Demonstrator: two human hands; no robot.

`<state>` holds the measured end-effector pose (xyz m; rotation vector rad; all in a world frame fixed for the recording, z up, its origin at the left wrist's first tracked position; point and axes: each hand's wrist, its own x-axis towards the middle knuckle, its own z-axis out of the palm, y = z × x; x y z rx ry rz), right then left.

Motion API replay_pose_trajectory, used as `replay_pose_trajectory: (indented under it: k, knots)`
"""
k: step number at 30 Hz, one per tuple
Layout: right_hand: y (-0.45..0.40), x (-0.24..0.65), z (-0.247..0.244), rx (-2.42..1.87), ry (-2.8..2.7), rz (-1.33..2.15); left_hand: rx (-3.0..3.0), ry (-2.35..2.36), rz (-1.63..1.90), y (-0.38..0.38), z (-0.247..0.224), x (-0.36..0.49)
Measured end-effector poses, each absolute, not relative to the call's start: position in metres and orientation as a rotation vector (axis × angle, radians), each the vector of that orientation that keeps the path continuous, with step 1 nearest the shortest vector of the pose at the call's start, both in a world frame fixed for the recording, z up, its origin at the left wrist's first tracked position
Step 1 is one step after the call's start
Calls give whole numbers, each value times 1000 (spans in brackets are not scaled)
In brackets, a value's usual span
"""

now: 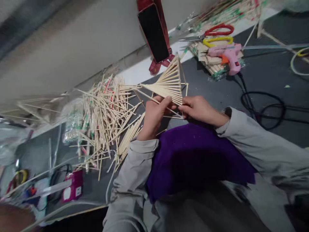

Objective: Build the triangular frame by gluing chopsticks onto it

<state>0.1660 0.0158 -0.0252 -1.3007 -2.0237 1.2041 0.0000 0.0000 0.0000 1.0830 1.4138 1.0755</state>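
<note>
A frame of thin wooden sticks (166, 82) stands over the dark table, its sticks fanned out from a point at the left to a slanting edge at the right. My left hand (155, 112) grips the lower part of this frame, thumb on top of the sticks and fingers curled beneath. At the frame's lower right corner, my right hand (196, 109) pinches the stick ends between thumb and fingers. Some fingertips are hidden behind the sticks.
Left of my hands lies a large pile of loose sticks (101, 112). A pink glue gun (228, 54) rests on packed sticks at the right, beside scissors (217, 33) and a looped black cable (265, 93). A phone in a red holder (154, 33) stands behind; a magenta box (73, 185) sits lower left.
</note>
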Motion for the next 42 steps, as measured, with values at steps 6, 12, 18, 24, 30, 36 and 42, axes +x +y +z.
replay_pose_trajectory:
  k: [6, 12, 18, 24, 30, 36, 42]
  knots:
    - [15, 162, -30, -1271, -1980, 1189, 1076, 1420, 1084, 5, -7, -5]
    - [16, 164, -33, -1242, -1932, 1244, 1080, 1389, 1110, 6, -10, -6]
    - [20, 173, -36, -1184, -1806, 1526, 1100, 1383, 1126, 6, -11, -6]
    - [22, 177, -30, -1155, -1700, 1670, 1099, 1375, 1134, 7, -13, -5]
    - [20, 176, -27, -1195, -1729, 1663, 1110, 1356, 1181, 5, -14, -2]
    - [20, 176, -27, -1157, -1742, 1639, 1105, 1368, 1180, 5, -16, -1]
    - [21, 178, -24, -1151, -1702, 1702, 1106, 1356, 1187, 5, -17, -1]
